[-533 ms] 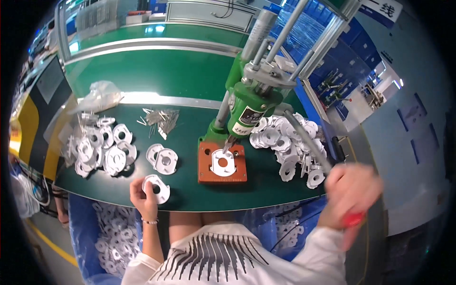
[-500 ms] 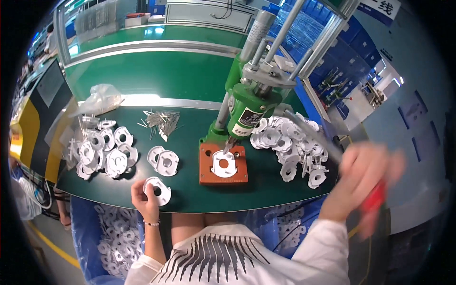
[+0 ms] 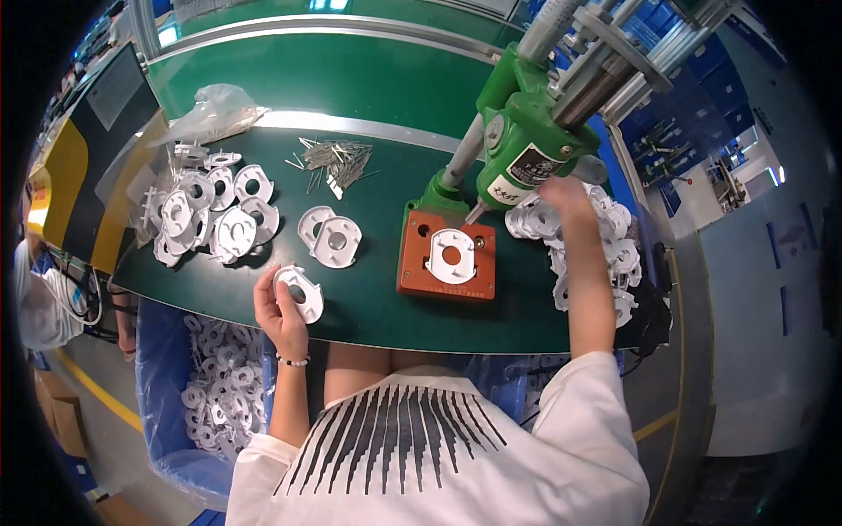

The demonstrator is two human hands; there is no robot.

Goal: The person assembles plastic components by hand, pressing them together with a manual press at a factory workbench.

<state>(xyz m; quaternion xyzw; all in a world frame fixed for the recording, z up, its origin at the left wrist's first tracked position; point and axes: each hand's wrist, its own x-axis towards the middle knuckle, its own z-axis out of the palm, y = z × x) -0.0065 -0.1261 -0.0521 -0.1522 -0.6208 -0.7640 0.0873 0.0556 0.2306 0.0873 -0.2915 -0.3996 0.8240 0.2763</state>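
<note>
My left hand (image 3: 279, 302) pinches a white plastic ring-shaped part (image 3: 309, 302) between thumb and fingers, just over the table's near edge. Under the green hand press (image 3: 531, 145), another white part (image 3: 462, 265) lies flat on the orange fixture block (image 3: 412, 279). The press's metal tip (image 3: 475, 213) stands clear above that part. My right hand (image 3: 566, 193) reaches up beside the press head, close to the right-hand pile of white parts (image 3: 614, 250). Its fingers are hidden behind the head, so what they touch does not show.
Two white parts (image 3: 337, 243) overlap left of the block. Further left lies a heap of them (image 3: 232, 232) near a clear plastic bag (image 3: 215, 114). Thin metal pins (image 3: 338, 162) are scattered toward the back. A blue lined bin (image 3: 162, 377) of white parts stands below the table.
My right hand has left the red-gripped lever's low position at the right and moved up beside the press head. The press's tip and upper plate have risen. The left hand keeps its part.
</note>
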